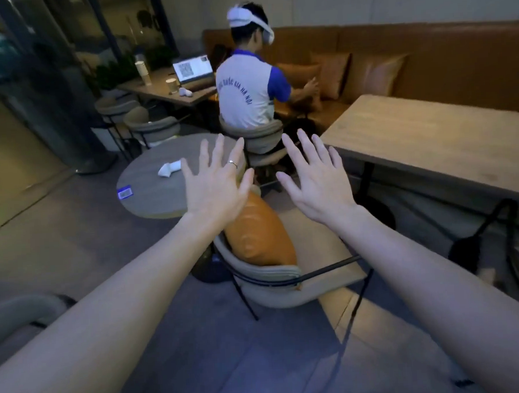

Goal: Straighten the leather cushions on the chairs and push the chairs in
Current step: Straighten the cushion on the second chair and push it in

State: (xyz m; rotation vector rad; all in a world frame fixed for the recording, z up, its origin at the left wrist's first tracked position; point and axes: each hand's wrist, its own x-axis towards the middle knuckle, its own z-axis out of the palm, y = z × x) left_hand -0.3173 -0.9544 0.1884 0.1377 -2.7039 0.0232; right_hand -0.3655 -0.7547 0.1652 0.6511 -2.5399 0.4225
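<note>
An orange leather cushion (258,235) leans upright against the curved back of a grey chair (274,281) with thin black legs, standing beside the round table (149,187). My left hand (215,186) is held out in the air above the cushion, palm down, fingers spread, a ring on one finger. My right hand (314,181) hovers to the right at the same height, also spread and holding nothing. Neither hand touches the chair or the cushion.
A long wooden table (429,139) stands at the right, with black chair legs (491,229) below it. A person in a white and blue shirt (246,91) sits ahead on another grey chair before an orange bench (425,55) with cushions. A crumpled napkin (169,168) lies on the round table.
</note>
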